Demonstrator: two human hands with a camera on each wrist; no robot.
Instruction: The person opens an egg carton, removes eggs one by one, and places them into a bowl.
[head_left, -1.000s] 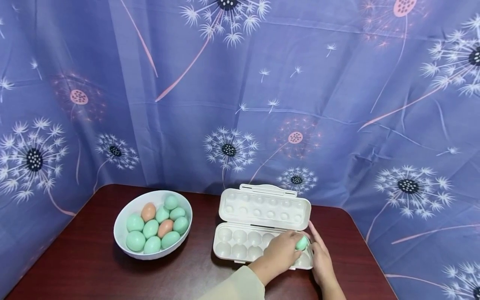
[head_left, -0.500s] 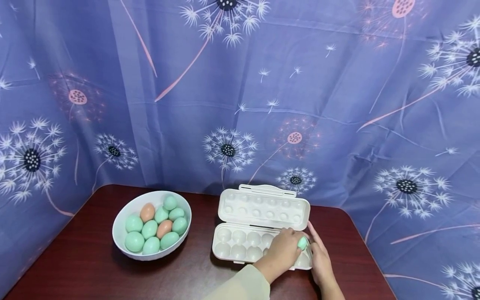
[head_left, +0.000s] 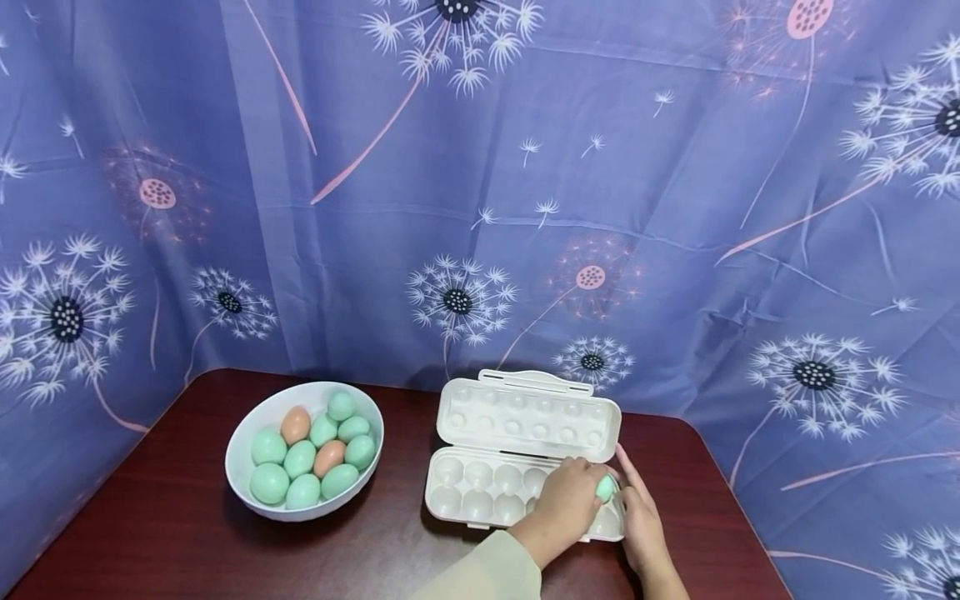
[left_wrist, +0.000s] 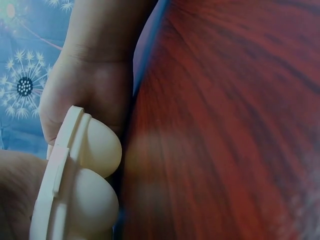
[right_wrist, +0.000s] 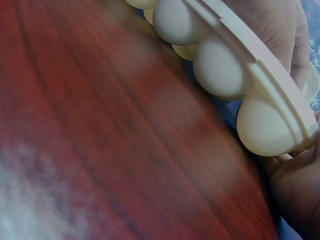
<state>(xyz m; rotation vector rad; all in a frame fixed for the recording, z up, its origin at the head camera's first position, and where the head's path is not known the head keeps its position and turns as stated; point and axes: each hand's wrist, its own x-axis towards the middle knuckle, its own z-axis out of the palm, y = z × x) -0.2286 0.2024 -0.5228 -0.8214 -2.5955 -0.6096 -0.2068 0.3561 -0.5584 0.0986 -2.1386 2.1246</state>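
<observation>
A white plastic egg carton (head_left: 477,504) lies with its lid raised, showing rows of round cups. My left hand (head_left: 564,500) reaches over the carton's right part and holds a pale green egg (head_left: 604,489) at the right-end cups. At that end, my right hand (head_left: 643,521) grips the side of the carton, one finger stretched back along it. The left wrist view shows the right hand (left_wrist: 85,95) around the carton's end and the rounded undersides of the cups (left_wrist: 97,200). In the right wrist view the left hand (right_wrist: 272,32) is above the rim. The left fingertips are largely hidden.
A white bowl (head_left: 243,492) filled with green and brown eggs (head_left: 302,458) stands on the left of the dark red wooden table (head_left: 360,558). The raised lid (head_left: 528,417) leans toward the blue dandelion-patterned curtain (head_left: 360,292) behind.
My left hand has shifted slightly to the right over the carton, covering more of the green egg. The right hand, carton and bowl stay put.
</observation>
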